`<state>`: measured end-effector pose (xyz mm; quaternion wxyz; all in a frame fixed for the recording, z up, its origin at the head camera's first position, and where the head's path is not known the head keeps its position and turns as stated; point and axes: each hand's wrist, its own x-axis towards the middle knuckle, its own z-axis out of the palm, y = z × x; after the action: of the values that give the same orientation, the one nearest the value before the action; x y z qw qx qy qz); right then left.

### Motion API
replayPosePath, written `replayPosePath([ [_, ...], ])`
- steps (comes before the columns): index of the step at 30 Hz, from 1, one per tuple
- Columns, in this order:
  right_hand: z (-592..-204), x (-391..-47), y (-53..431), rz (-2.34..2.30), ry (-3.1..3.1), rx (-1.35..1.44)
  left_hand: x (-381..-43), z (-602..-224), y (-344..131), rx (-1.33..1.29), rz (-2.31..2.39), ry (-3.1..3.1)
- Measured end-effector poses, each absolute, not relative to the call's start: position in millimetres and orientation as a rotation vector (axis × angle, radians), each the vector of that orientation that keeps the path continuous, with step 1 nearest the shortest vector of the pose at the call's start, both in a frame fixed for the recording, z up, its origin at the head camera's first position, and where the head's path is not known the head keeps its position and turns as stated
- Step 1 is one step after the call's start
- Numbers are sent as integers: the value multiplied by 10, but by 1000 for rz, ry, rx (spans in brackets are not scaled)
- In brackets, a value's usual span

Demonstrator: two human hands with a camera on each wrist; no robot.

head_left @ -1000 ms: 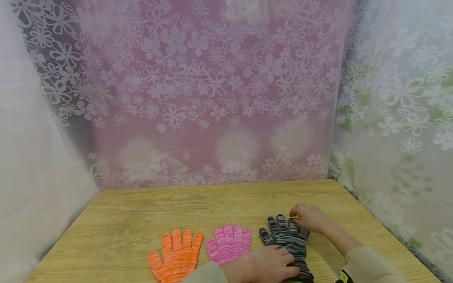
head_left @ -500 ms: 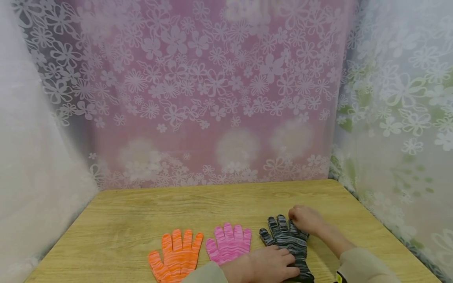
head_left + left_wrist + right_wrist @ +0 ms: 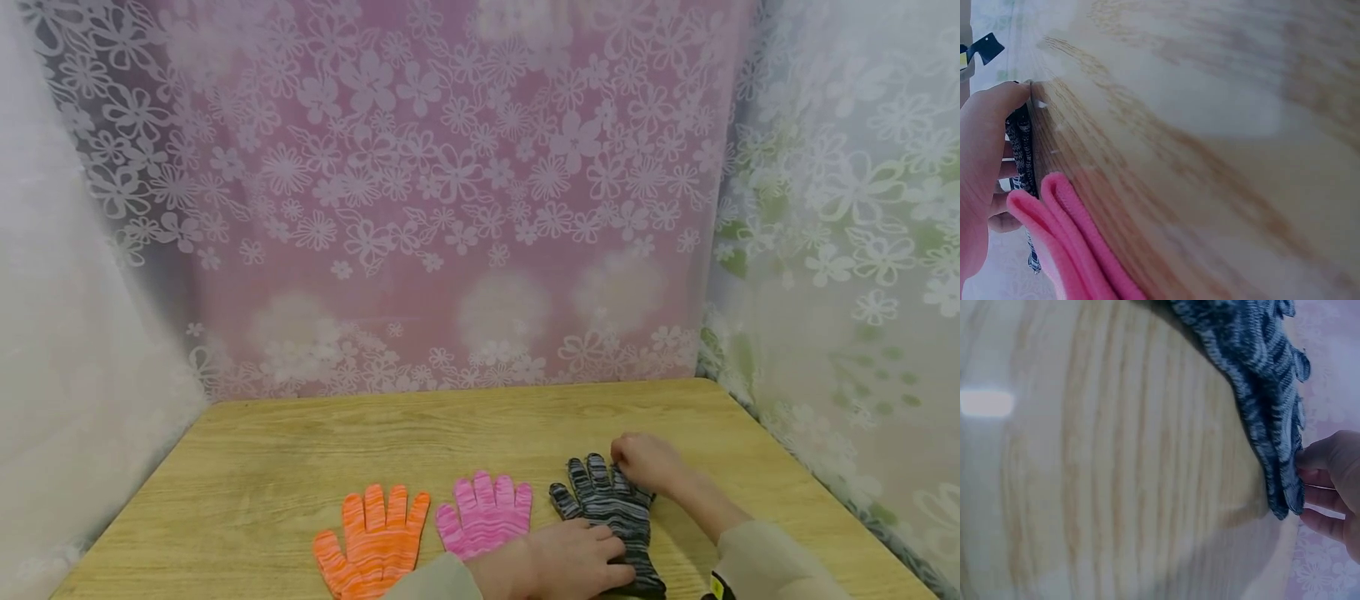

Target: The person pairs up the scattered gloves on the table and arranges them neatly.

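Note:
A black and grey knitted glove (image 3: 617, 510) lies on the table with its fingers pointing away. My left hand (image 3: 570, 557) rests over its lower part near the cuff, fingers extended. At the glove's outer fingers, my right hand (image 3: 651, 462) pinches a fingertip. The right wrist view shows the thumb and fingers of that hand (image 3: 1342, 478) at the end of the dark glove (image 3: 1254, 387). In the left wrist view, the left thumb and fingers (image 3: 982, 134) spread over the dark knit. A pink glove (image 3: 486, 518), partly covered by my left forearm, lies just left.
An orange glove (image 3: 378, 542) lies further left, its lower end cut off by the sleeve and frame edge. The wood-grain table (image 3: 300, 450) is bordered by a pink flowered curtain (image 3: 450, 208) behind and pale sheets (image 3: 847, 250) at the sides.
My right hand has closed its fingers on the black and grey glove's outer fingertip, its forearm shifting slightly left. My left hand and all the gloves have stayed in place.

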<state>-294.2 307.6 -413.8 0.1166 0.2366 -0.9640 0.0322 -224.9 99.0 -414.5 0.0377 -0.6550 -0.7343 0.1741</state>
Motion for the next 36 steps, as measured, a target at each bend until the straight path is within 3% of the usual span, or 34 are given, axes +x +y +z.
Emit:
replayPosePath([
  [14, -3853, -2721, 3247, 225, -3012, 679, -2267, -4116, 981, -2006, 513, -2276],
  [36, -3979, -2679, 3291, 129, -2992, 642, -2238, -4144, 1002, -1995, 575, -2258],
])
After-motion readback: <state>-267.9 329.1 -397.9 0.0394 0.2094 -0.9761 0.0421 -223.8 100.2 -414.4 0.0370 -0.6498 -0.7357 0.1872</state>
